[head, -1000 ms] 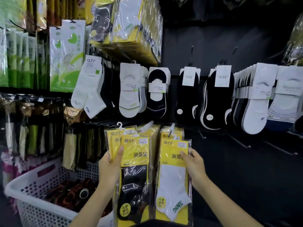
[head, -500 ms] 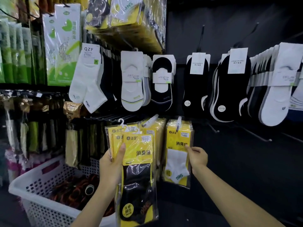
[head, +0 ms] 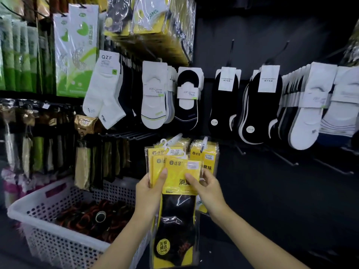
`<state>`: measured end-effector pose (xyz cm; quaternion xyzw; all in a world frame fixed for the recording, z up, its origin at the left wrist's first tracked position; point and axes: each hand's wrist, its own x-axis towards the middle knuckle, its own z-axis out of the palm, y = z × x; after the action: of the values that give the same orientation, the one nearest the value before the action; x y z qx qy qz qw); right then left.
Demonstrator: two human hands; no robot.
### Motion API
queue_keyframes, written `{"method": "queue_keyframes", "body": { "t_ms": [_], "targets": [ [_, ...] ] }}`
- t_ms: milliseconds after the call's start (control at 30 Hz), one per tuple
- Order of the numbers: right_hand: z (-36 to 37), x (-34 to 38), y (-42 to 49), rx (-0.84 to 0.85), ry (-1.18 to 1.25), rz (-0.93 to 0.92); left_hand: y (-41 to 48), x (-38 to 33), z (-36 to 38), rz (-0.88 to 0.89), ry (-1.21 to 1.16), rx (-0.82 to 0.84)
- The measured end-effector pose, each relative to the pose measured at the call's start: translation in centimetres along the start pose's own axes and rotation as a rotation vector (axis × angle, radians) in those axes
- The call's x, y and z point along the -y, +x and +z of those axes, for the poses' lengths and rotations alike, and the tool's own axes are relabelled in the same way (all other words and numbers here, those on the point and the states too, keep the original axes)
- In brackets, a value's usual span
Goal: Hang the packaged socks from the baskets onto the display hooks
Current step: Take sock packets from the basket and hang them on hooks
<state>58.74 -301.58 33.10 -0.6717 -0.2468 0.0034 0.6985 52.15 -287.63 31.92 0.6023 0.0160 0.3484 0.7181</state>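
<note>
My left hand grips a stack of yellow packaged socks from the left, thumb across the front pack, which shows a black sock. My right hand pinches the front pack's yellow header from the right. Behind them, more yellow packs hang on a display hook, and a second hook pokes out to the left of it. A white perforated basket stands at the lower left, holding dark and orange sock bundles.
White and black low-cut socks hang in a row above. Green and yellow packs fill the upper left. Bare hooks jut from the dark panel to the right. Gold-topped packs hang beside the basket.
My right hand has let go of the white-sock pack, which now hangs on the hook, and has come left to pinch the front pack in my left hand. The view has shifted slightly.
</note>
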Motion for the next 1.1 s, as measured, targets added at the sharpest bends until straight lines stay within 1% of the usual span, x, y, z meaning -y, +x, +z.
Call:
{"method": "queue_keyframes", "body": {
  "t_ms": [100, 200, 300, 467, 533, 667, 833, 1000, 1100],
  "targets": [
    [-0.2, 0.6, -0.5, -0.026, 0.079, -0.01, -0.6, -0.7, 0.6, 0.006, 0.005, 0.014],
    [-1.1, 0.6, -0.7, -0.059, 0.11, 0.048, -0.8, -1.0, 0.2, -0.01, 0.031, 0.049],
    [-2.3, 0.1, -0.8, -0.081, 0.151, 0.08, -0.8, -1.0, -0.5, -0.003, 0.094, 0.026],
    [-4.3, -0.7, 0.0, -0.197, 0.069, 0.034, 0.0, -0.7, -2.2, 0.023, 0.194, -0.089],
    [-4.8, -0.7, 0.7, -0.246, 0.044, 0.031, 0.4, -0.7, -2.9, 0.04, 0.2, -0.123],
    [-4.8, -0.8, 2.7, -0.291, -0.02, -0.005, 1.2, -0.2, -4.0, 0.057, 0.19, -0.14],
    [-3.7, -2.0, 5.1, -0.305, -0.074, -0.047, 1.7, 0.3, -4.5, 0.042, 0.177, -0.154],
    [-3.3, -4.0, 7.3, -0.363, -0.075, -0.008, 2.3, 1.3, -4.9, 0.06, 0.161, -0.18],
    [-3.3, -5.3, 8.4, -0.438, -0.06, 0.04, 2.4, 1.8, -4.9, 0.058, 0.14, -0.187]
  ]
}}
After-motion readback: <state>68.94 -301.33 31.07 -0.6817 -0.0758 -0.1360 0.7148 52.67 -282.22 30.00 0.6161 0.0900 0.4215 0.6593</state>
